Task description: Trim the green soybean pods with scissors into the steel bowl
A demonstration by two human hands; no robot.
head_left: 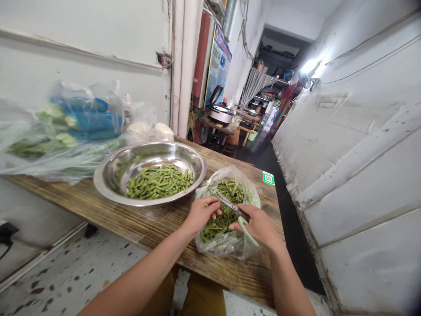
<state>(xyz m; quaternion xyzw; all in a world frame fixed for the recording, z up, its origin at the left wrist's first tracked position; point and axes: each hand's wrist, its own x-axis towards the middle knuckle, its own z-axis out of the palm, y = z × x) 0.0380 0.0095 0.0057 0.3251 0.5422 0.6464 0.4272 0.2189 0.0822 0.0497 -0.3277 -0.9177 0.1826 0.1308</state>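
Though partly behind right fingers (245, 208), green-handled scissors (234, 207).

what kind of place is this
Probably a small eatery: a green QR-code sticker on the wooden table, what looks like an electric griddle behind, and a wide steel bowl of green pods.

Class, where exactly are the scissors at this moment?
In the head view, just right of centre, the scissors are held in the right hand, over the open plastic bag of green pods and close beside the left hand.
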